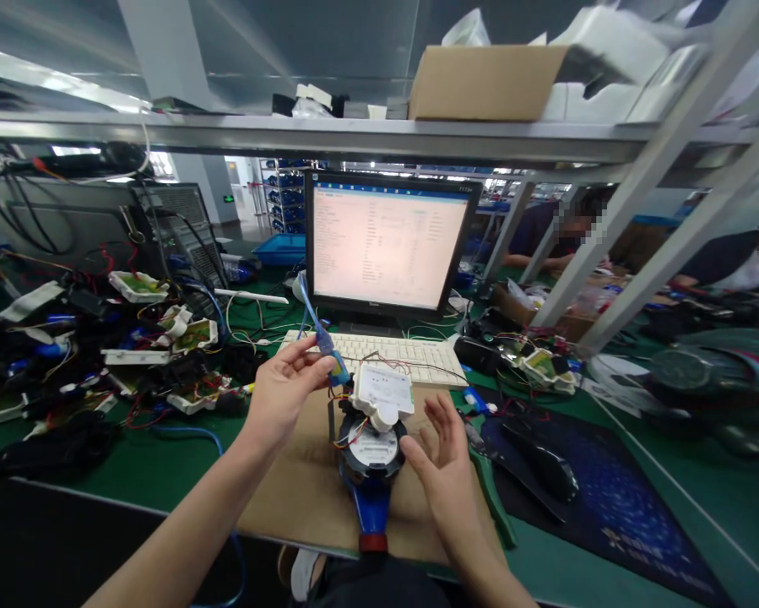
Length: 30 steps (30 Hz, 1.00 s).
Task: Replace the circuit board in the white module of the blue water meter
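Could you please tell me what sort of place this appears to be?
Probably an electronics assembly or repair workshop: white-cased circuit boards crowd the left of the green bench, a monitor stands towards its back, and a blue-bodied device with exposed wiring sits at the front.

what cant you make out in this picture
Head view:
Text on the monitor: too small and washed out
Part of the blue adapter: covered by fingers of the left hand
Some keyboard keys: behind the white module
Most contents of the cardboard box: hidden by its front wall
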### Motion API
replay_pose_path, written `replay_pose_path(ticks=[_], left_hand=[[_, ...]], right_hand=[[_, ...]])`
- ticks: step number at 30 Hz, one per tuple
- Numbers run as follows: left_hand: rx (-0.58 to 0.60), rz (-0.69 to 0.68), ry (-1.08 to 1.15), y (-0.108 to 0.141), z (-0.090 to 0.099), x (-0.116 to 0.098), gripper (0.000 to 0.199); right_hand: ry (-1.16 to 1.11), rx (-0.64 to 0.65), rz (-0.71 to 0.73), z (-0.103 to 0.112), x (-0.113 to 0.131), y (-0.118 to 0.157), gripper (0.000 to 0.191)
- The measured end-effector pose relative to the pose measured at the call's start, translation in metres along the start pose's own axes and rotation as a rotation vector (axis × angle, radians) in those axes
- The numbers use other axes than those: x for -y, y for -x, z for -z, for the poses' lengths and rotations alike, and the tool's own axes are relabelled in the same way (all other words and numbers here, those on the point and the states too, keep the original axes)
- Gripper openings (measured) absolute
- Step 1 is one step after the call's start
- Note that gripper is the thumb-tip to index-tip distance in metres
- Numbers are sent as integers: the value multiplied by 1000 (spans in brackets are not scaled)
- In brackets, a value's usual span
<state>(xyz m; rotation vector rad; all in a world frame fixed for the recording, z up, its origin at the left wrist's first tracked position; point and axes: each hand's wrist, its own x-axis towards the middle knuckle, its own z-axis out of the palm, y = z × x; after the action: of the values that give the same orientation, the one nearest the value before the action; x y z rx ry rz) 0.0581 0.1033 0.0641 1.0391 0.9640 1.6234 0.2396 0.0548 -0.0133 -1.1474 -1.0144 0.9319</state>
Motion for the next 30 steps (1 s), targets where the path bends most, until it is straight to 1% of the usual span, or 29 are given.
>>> replay_pose_path(ticks=[2, 3, 4, 6, 9, 12, 17, 21, 26, 30], left_hand=[[42, -45, -77, -1, -12, -3, 50], [64, -66, -116, -2, -17, -3, 49], [88, -88, -152, -5, -21, -3, 48], [137, -122, -223, -10, -26, -1, 48], [189, -159, -346, -17, -26, 5, 48], [216, -203, -441, -20, -24, 10, 47], [254, -221, -496, -20, -22, 15, 46], [274, -275, -578, -22, -21, 17, 46], [295, -296, -600, -21, -20, 18, 46], [301, -325, -636, -17, -18, 18, 44]], right_hand=[[213, 42, 179, -3, 9, -7, 79], [303, 76, 235, -5, 14, -11, 78], [372, 103, 274, -8, 19, -14, 77], [432, 140, 317, -14, 26, -21, 78], [443, 165, 339, -18, 29, -26, 85], [444, 178, 354, -19, 30, -27, 88], [442, 191, 360, -19, 34, -27, 90], [446, 193, 350, -20, 35, -26, 91], [428, 181, 378, -21, 32, -27, 89], [407, 197, 386, -21, 30, -28, 88]])
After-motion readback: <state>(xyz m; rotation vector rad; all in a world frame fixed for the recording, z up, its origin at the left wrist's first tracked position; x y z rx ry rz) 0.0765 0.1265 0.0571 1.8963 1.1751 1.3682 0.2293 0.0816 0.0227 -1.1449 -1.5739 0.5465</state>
